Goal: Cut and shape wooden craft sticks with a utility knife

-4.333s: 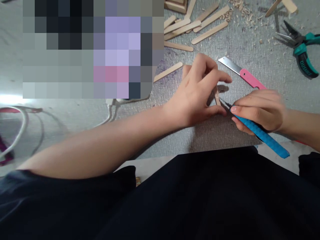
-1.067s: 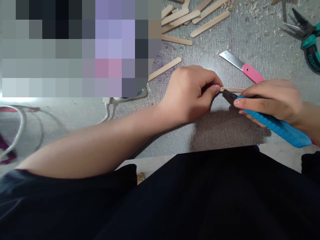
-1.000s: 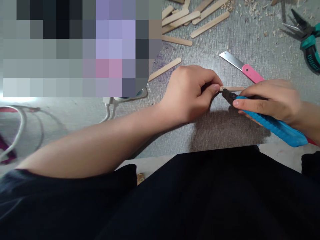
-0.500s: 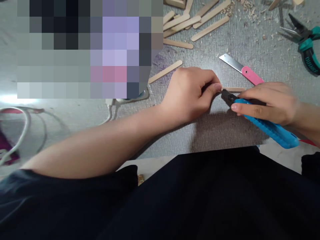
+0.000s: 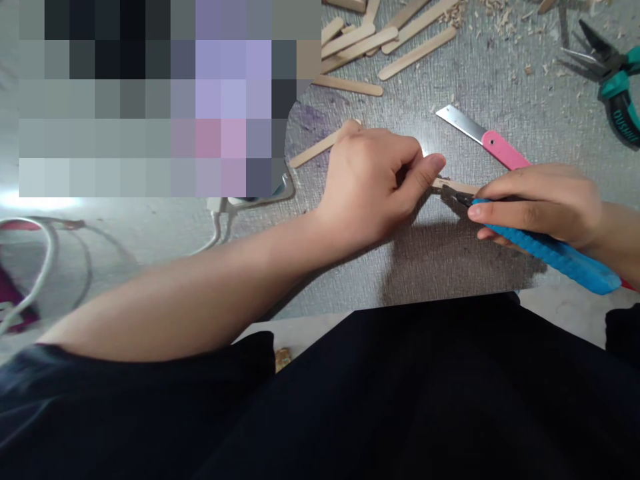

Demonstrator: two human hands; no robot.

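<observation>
My left hand [image 5: 373,183] is closed, pinching one end of a thin wooden stick [image 5: 453,186] that lies across the grey mat [image 5: 450,260]. My right hand [image 5: 543,203] is wrapped round a blue utility knife [image 5: 550,250]. The knife's dark tip rests against the stick just right of my left thumb. The far end of the stick is hidden behind my right fingers.
A pink-handled blade [image 5: 483,137] lies just beyond my hands. Several wooden craft sticks [image 5: 370,43] and shavings are scattered at the top. Teal pliers [image 5: 613,87] lie at the top right. White cables [image 5: 45,267] lie at the left. One loose stick [image 5: 313,148] lies behind my left hand.
Earlier the left hand's fingers were spread over an upright stick piece; now they pinch the stick lying sideways. In the last second the knife tip has stayed at the stick, shifting slightly.
</observation>
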